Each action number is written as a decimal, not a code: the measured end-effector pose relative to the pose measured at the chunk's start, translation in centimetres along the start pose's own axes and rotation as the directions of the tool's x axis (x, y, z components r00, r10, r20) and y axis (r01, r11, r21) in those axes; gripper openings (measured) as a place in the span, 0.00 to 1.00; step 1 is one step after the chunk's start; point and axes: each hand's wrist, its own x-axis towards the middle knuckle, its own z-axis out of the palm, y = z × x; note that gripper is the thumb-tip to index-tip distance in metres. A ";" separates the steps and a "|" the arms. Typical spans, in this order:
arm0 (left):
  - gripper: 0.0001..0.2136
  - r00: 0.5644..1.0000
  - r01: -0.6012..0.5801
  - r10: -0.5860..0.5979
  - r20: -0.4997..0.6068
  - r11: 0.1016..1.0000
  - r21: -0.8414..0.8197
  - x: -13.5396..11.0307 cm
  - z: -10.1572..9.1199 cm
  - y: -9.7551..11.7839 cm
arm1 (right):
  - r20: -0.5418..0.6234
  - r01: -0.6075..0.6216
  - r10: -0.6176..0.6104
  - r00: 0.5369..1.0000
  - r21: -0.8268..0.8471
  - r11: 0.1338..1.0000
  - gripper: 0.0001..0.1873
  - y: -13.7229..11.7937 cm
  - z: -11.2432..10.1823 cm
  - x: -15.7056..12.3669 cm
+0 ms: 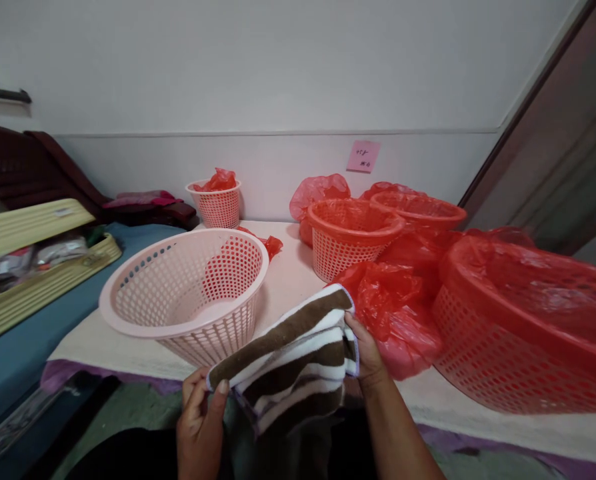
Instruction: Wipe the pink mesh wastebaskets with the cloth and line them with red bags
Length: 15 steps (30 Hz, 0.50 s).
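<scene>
A brown-and-white striped towel point(291, 353) hangs folded between my two hands, low in the middle of the view. My left hand point(201, 417) pinches its lower left corner with the thumb on top. My right hand point(365, 357) grips the right edge of the towel, fingers closed around the fold. Just behind the towel stands an empty pale pink perforated basket point(143, 313), tilted toward me on the table point(288, 273).
Red plastic bags point(398, 313) lie beside several orange-red baskets point(518, 360) at the right. A small pink basket point(217, 203) with red plastic stands by the wall. A yellow slatted case point(33, 267) lies at the left on a blue surface. A pink note point(363, 156) sticks to the wall.
</scene>
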 end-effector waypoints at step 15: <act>0.14 0.843 0.536 -0.507 0.180 0.760 -0.368 1.8 1.5 1.1 | -0.048 0.006 -0.013 0.999 -0.145 0.989 0.18 0.7 -0.7 0.5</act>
